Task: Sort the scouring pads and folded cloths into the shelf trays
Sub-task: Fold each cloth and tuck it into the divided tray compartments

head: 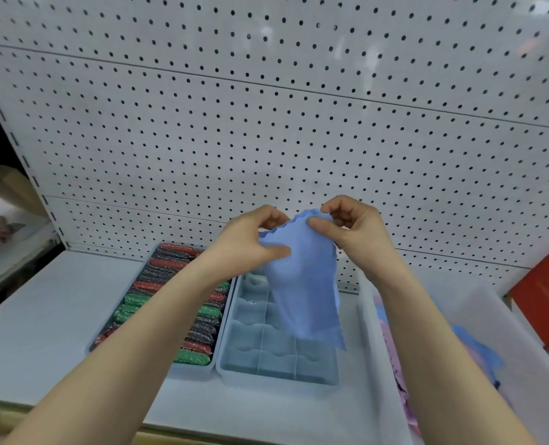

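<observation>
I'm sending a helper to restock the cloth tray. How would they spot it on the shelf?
On the white shelf under the pegboard, two trays sit side by side. It is the right-hand tray, divided into compartments of pale folded cloths; its neighbour holds red, green and grey scouring pads.

bright, even light | soft shadows | wide-angle edge bending | slight blur

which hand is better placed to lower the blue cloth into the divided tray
Probably the left. Both hands pinch the blue cloth at its top edge, but the left hand is above the divided tray, while the right hand sits further toward the clear bin.
</observation>
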Motion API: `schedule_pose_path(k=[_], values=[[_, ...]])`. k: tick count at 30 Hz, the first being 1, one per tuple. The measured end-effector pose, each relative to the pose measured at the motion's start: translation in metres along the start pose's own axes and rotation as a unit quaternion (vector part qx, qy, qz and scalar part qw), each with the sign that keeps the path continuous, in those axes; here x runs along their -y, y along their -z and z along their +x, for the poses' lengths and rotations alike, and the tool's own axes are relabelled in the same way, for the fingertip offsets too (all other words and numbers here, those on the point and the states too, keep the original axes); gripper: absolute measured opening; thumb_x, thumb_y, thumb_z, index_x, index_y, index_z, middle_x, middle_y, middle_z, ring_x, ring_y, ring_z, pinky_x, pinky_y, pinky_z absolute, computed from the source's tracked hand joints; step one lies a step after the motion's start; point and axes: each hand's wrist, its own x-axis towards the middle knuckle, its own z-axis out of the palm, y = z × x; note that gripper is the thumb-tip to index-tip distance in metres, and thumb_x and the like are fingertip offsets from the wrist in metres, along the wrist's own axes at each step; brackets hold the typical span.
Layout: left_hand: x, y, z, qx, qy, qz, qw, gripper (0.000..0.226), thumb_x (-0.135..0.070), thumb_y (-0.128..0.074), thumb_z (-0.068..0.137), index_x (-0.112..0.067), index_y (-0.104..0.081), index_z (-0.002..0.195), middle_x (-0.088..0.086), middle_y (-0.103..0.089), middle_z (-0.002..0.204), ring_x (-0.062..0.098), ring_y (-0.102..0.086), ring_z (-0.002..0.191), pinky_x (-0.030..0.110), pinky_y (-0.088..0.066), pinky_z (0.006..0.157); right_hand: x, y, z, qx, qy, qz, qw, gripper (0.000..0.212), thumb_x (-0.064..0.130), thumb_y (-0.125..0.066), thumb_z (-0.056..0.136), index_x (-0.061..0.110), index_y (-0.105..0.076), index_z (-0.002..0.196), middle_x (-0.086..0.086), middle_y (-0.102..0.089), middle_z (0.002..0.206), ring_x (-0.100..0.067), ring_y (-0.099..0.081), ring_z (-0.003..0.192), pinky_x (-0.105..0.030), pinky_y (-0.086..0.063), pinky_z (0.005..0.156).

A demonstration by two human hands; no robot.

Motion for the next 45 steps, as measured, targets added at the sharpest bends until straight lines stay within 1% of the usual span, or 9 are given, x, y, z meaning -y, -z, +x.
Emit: schedule_pose_path(k=[5,9,15,20,27,31,37,41,45], values=[[-0.002,0.007,0.000,-0.053,-0.033,-0.061,0.996,0.009,-0.023,-0.070,0.076,-0.031,-0.073,0.080,0.003,-0.072,0.083,0.014,-0.061,0.076,0.040,-0.053,0.075,0.004,0.010,-0.003,0.114,-0.023,-0.067,0.991,0.052,0.016,-0.082,0.074,0.043,-0.061,0.112,0.013,-0.067,0.099,-0.010,-0.047,0.072,-0.016,-0.045,0.064],[-0.010,0.008,0.001,-0.088,-0.037,-0.044,0.994,0.012,-0.021,-0.075,0.079,-0.033,-0.074,0.082,0.007,-0.073,0.089,0.036,-0.067,0.086,0.053,-0.055,0.079,0.004,0.004,-0.001,0.081,-0.016,-0.139,0.987,0.012,0.022,-0.080,0.075,0.027,-0.071,0.082,0.020,-0.059,0.071,-0.013,-0.030,0.058,-0.018,-0.032,0.054],[-0.008,0.011,-0.001,-0.123,-0.024,-0.070,0.990,0.010,-0.014,-0.077,0.081,-0.023,-0.073,0.083,0.009,-0.074,0.088,0.035,-0.068,0.089,0.052,-0.056,0.080,0.003,0.006,-0.001,0.067,-0.026,-0.141,0.987,0.019,0.023,-0.083,0.075,0.022,-0.064,0.078,0.019,-0.058,0.074,0.002,-0.045,0.054,-0.011,-0.034,0.054],[-0.005,0.011,0.001,-0.126,-0.024,-0.086,0.988,0.010,-0.015,-0.077,0.081,-0.024,-0.073,0.078,0.008,-0.074,0.085,0.033,-0.069,0.086,0.051,-0.055,0.078,0.004,0.008,0.003,0.083,-0.021,-0.081,0.993,0.015,0.011,-0.080,0.078,0.018,-0.069,0.085,0.005,-0.064,0.073,-0.009,-0.049,0.064,-0.017,-0.043,0.064],[0.000,0.013,0.004,-0.118,-0.028,-0.099,0.988,0.009,-0.017,-0.078,0.081,-0.019,-0.071,0.075,0.014,-0.071,0.083,0.019,-0.064,0.074,0.050,-0.055,0.075,0.009,0.011,0.006,0.095,-0.007,-0.107,0.990,0.022,0.022,-0.086,0.071,0.022,-0.064,0.076,0.017,-0.061,0.072,0.001,-0.049,0.055,-0.008,-0.037,0.056],[0.001,0.012,0.007,-0.118,-0.041,-0.109,0.986,0.006,-0.017,-0.078,0.082,-0.014,-0.072,0.081,0.017,-0.071,0.085,0.030,-0.066,0.076,0.052,-0.055,0.073,0.008,0.008,0.008,0.112,-0.016,-0.114,0.987,0.019,0.018,-0.083,0.074,0.018,-0.065,0.070,-0.001,-0.060,0.066,-0.009,-0.045,0.058,-0.017,-0.038,0.056],[0.016,0.013,0.012,-0.088,0.002,-0.084,0.993,0.006,-0.021,-0.073,0.085,-0.027,-0.075,0.084,-0.008,-0.076,0.086,0.009,-0.071,0.083,0.033,-0.056,0.081,0.003,0.012,0.011,0.058,-0.022,-0.125,0.990,0.011,0.018,-0.082,0.076,0.018,-0.071,0.074,0.007,-0.071,0.080,-0.004,-0.060,0.069,-0.015,-0.046,0.065],[0.016,0.010,0.013,-0.081,0.002,-0.133,0.988,0.004,-0.027,-0.065,0.091,-0.023,-0.068,0.091,0.001,-0.076,0.086,0.022,-0.071,0.090,0.047,-0.054,0.094,0.007,0.018,0.013,0.074,-0.028,-0.066,0.995,0.017,0.012,-0.081,0.077,0.020,-0.066,0.074,0.009,-0.063,0.067,-0.011,-0.048,0.060,-0.017,-0.043,0.058],[0.014,0.009,0.013,-0.085,-0.035,-0.205,0.975,0.012,-0.039,-0.065,0.083,-0.030,-0.067,0.090,0.008,-0.074,0.081,0.020,-0.069,0.082,0.042,-0.057,0.084,0.012,0.022,0.013,0.094,-0.040,-0.011,0.995,0.014,0.016,-0.080,0.080,0.023,-0.069,0.074,0.009,-0.060,0.066,-0.008,-0.046,0.054,-0.016,-0.040,0.052]])
